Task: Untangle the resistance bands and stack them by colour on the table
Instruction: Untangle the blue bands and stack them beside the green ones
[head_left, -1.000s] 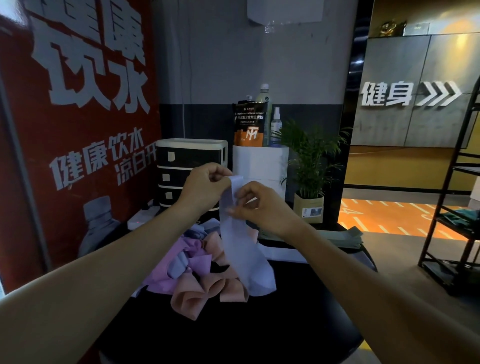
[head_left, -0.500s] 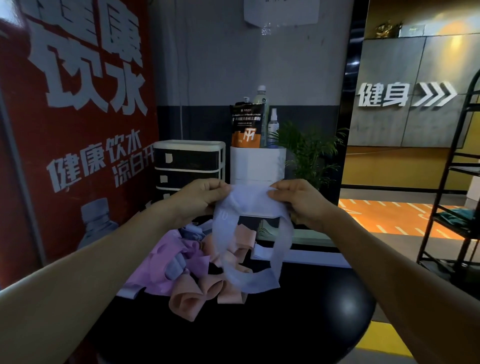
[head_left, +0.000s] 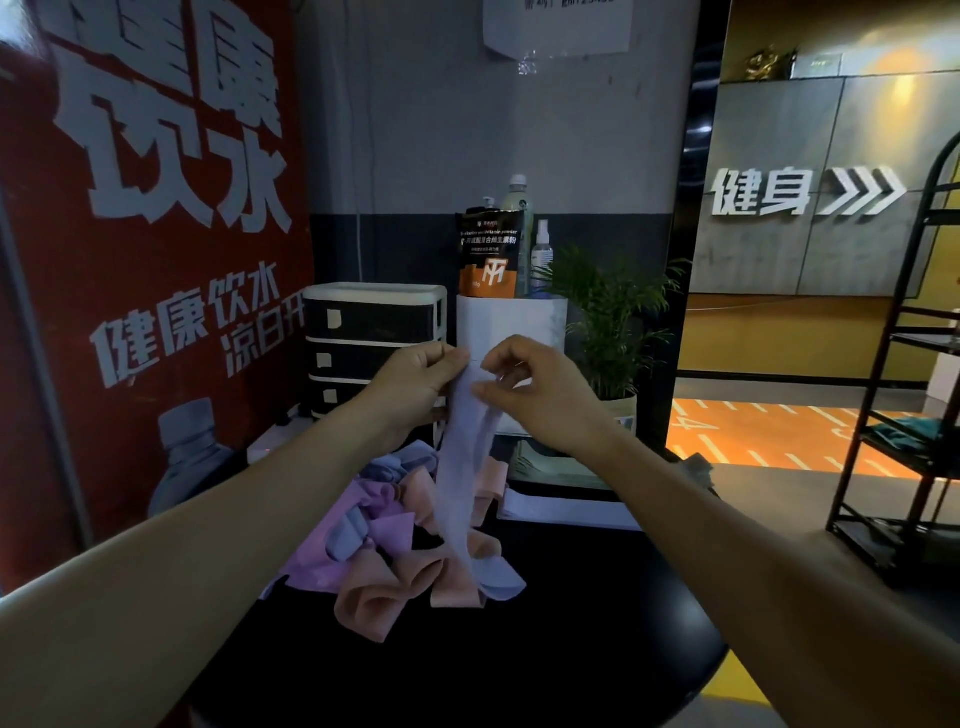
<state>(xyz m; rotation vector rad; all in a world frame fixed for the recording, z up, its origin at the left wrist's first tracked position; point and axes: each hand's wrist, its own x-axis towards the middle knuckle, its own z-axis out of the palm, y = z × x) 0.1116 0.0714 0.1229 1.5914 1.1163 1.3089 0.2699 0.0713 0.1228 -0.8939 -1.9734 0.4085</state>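
1. While both hands lift it, the blue band (head_left: 460, 483) hangs as a flat strip, its low end resting on the heap (head_left: 395, 530) at the left of the black table (head_left: 519, 649); held high so it drops free of the tangle, I judge.
2. Left hand (head_left: 415, 376) pinches the band's top edge between thumb and curled fingers.
3. Right hand (head_left: 535, 395) pinches the same top just beside it, likely to align the layers.
4. Count: one blue band raised. In the heap, pink, peach and blue loops overlap; their numbers cannot be told. No sorted stack shows.
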